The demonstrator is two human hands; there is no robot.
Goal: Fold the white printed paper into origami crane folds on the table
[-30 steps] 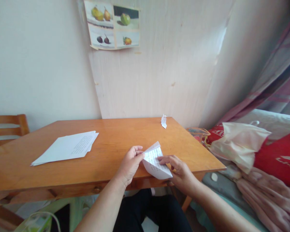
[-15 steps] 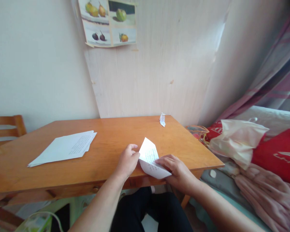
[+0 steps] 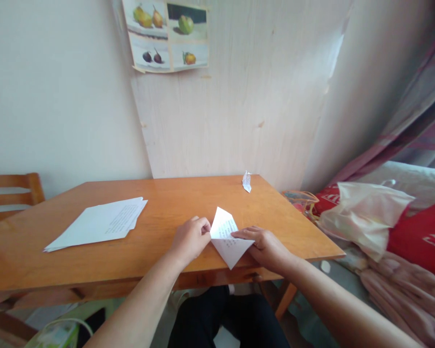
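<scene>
A white sheet of printed paper (image 3: 225,228), partly folded, lies near the front edge of the wooden table (image 3: 174,203). One pointed flap of it reaches toward me at the table edge, and another point faces the wall. My left hand (image 3: 193,239) pinches the paper's left corner between thumb and curled fingers. On the right side, my right hand (image 3: 266,246) grips the paper, its index finger extended over the printed part. The right thumb is hidden beneath the flap. Farther back stands a small folded paper figure (image 3: 246,181).
A stack of printed sheets (image 3: 97,224) lies on the left of the table. A wooden chair (image 3: 14,191) stands at far left. To the right are a white plastic bag (image 3: 369,212), a red bag (image 3: 420,237) and pink cloth (image 3: 387,285). A fruit picture (image 3: 170,36) hangs on the wall.
The paper's near flap, curved up before, now shows as a flatter triangle pointing toward me. My left fingers have closed in on the corner. The view has shifted slightly.
</scene>
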